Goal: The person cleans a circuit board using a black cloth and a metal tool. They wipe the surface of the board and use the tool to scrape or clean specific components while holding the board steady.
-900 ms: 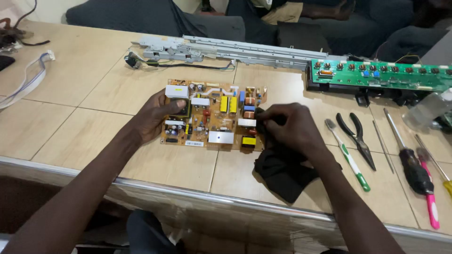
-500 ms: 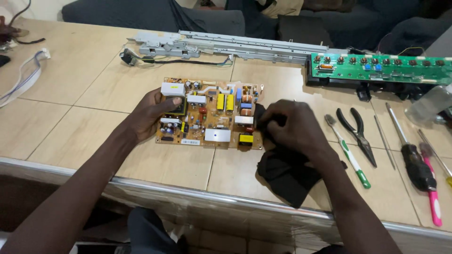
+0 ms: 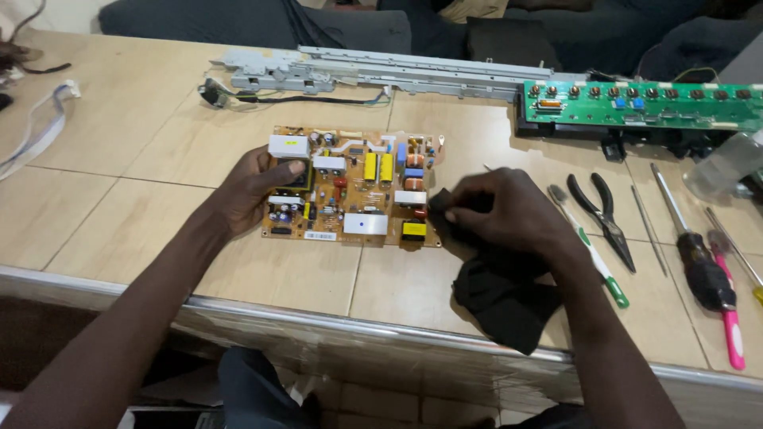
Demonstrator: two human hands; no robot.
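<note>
Board: tan rectangular circuit board (image 3: 354, 197) crowded with yellow and white components lies flat at frame centre on the beige tiled tabletop (image 3: 119, 159).
Left hand (image 3: 253, 193): fingers clamp the board's left edge, thumb on top, steadying it.
Right hand (image 3: 509, 213): fingertips pinch a crumpled black cloth (image 3: 501, 298) against the board's right edge.
Tools: black pliers (image 3: 606, 218) and a green-and-white toothbrush (image 3: 590, 248) lie just right.

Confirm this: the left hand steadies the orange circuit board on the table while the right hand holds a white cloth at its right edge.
Not quite. In the head view the cloth in the right hand is black, not white. The left hand does steady the orange circuit board on the table.
</note>
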